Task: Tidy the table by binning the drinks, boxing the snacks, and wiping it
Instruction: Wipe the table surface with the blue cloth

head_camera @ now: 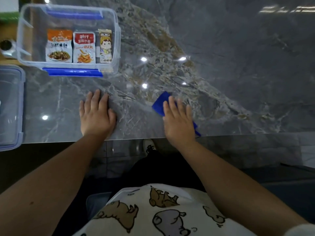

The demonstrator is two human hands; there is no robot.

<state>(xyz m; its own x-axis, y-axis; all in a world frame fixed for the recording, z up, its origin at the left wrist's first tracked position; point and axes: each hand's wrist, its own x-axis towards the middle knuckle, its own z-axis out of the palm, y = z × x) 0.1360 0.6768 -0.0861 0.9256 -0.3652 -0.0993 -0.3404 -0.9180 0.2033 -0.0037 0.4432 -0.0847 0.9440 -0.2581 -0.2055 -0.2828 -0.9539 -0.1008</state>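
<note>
A clear plastic box with blue clips stands at the table's far left. Inside it lie three snack packets: an orange one, a red one and a narrow one with a cartoon figure. My right hand lies flat with straight fingers on a blue cloth, pressing it to the grey marble table near the front edge. My left hand rests flat on the bare table to the left, holding nothing.
The box's clear lid with blue clips lies at the left edge. A wooden surface with a small round dark object sits beyond the box. The table's front edge runs just under my wrists.
</note>
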